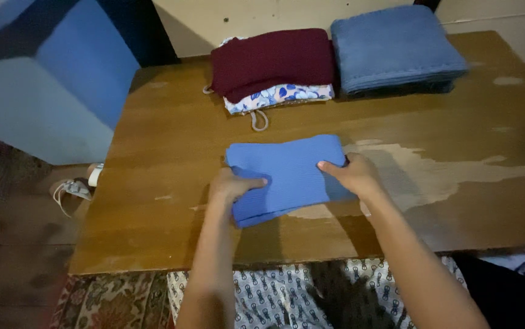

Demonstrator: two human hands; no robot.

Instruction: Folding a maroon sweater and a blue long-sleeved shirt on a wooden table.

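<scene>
Wooden tabletop [152, 201] with worn pale patches is carrying everything; blue wall block sitting far left, patterned rug [113, 301] lying near. Far edge: folded blue towel [396, 49] right, maroon cloth [271, 61] stacked on floral cloth [280, 95] beside it, apparently already folded. Centre: light blue cloth [290, 176] folded into a rectangle, both hands pressing flat, left hand [232, 186] and right hand [354, 173] gripping its edges; seemingly nearly folded.
</scene>
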